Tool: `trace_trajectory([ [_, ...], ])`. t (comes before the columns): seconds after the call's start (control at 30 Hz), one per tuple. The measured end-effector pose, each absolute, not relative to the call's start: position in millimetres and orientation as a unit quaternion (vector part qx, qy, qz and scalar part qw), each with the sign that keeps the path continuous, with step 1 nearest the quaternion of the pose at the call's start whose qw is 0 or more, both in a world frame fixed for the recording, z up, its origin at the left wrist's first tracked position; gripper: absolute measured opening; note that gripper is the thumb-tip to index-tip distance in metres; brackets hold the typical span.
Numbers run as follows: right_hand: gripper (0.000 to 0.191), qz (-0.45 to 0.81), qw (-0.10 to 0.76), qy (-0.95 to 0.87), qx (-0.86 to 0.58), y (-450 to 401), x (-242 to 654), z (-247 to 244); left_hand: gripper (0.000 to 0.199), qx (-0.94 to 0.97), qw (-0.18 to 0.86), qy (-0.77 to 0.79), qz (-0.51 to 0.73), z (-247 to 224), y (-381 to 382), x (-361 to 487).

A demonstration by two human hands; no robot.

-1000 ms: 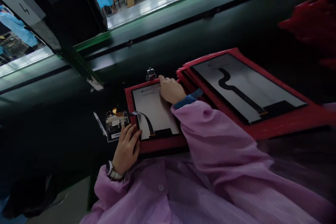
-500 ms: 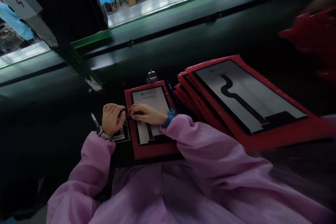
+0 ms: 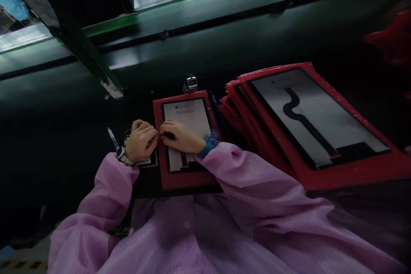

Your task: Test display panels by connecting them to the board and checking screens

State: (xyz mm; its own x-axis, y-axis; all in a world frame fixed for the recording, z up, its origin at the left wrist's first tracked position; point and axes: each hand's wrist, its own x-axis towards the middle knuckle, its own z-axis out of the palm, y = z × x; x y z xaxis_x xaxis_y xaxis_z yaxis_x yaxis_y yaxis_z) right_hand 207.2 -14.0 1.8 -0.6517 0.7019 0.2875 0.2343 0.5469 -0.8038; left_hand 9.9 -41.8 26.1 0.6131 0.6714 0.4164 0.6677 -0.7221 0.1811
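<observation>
My left hand (image 3: 140,142) is closed, its fingertips meeting those of my right hand at the left border of a red padded sheet (image 3: 192,182). My right hand (image 3: 183,137) is also closed in a pinch, resting over a display panel (image 3: 192,113) that lies back side up on that sheet. Anything between the fingertips is too small to make out. Part of the panel's dark ribbon cable (image 3: 184,160) shows below my right hand. Under my left hand lies a black card with a barcode label (image 3: 146,162), mostly covered.
A stack of red padded sheets (image 3: 239,120) stands at the right, topped by a larger-looking panel (image 3: 321,115) with a curved ribbon cable. A tally counter (image 3: 192,82), a blue pen (image 3: 217,108) and a white-tipped pen (image 3: 113,138) lie around. A green-edged post (image 3: 93,62) rises at left.
The view has tilted and shifted slightly. My hands stay at the sheet's left border, fingertips now closer together. The red bundle at the far right has moved outward.
</observation>
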Motion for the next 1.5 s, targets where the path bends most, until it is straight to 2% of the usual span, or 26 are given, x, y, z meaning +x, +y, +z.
trace_trajectory([
  [0.13, 0.013, 0.385, 0.308, -0.822, -0.284, -14, 207, 1, 0.029, 0.894, 0.001, 0.398, 0.208, 23, -43, 12],
  [0.23, 0.013, 0.395, 0.313, -0.817, -0.282, -12, 209, 2, 0.027, 0.887, -0.012, 0.404, 0.222, 22, -43, 14],
  [0.3, 0.013, 0.404, 0.320, -0.809, -0.284, -7, 215, 4, 0.025, 0.858, -0.015, 0.437, 0.269, 21, -41, 12],
  [0.4, 0.025, 0.397, 0.338, -0.792, -0.317, 8, 230, 5, 0.020, 0.746, -0.059, 0.535, 0.392, 18, -36, 3],
  [0.43, 0.026, 0.375, 0.345, -0.790, -0.342, 15, 236, 4, 0.027, 0.699, -0.086, 0.564, 0.431, 15, -35, -1],
  [0.53, 0.027, 0.260, 0.335, -0.795, -0.435, 32, 252, -3, 0.073, 0.631, -0.158, 0.578, 0.492, 9, -33, -9],
  [0.63, 0.041, 0.184, 0.271, -0.808, -0.491, 40, 258, -8, 0.084, 0.692, -0.185, 0.498, 0.489, 8, -38, -3],
  [0.77, 0.050, 0.141, 0.224, -0.816, -0.514, 42, 251, -6, 0.069, 0.837, -0.122, 0.382, 0.373, 13, -54, 20],
  [0.87, 0.043, 0.113, 0.204, -0.810, -0.539, 46, 244, 0, 0.060, 0.909, -0.030, 0.332, 0.249, 12, -61, 32],
  [0.97, 0.037, 0.103, 0.195, -0.803, -0.553, 53, 240, 3, 0.051, 0.932, 0.005, 0.314, 0.183, 8, -61, 36],
  [1.13, 0.036, 0.103, 0.200, -0.801, -0.555, 63, 238, 7, 0.047, 0.928, -0.020, 0.321, 0.190, 7, -56, 36],
  [1.27, 0.036, 0.103, 0.210, -0.812, -0.535, 61, 241, 15, 0.051, 0.919, -0.028, 0.335, 0.205, 9, -54, 35],
  [1.4, 0.036, 0.095, 0.243, -0.809, -0.527, 52, 251, 29, 0.068, 0.868, -0.056, 0.410, 0.274, 10, -54, 35],
  [1.5, 0.033, 0.087, 0.298, -0.785, -0.536, 47, 260, 38, 0.086, 0.790, 0.012, 0.509, 0.340, 8, -60, 41],
])
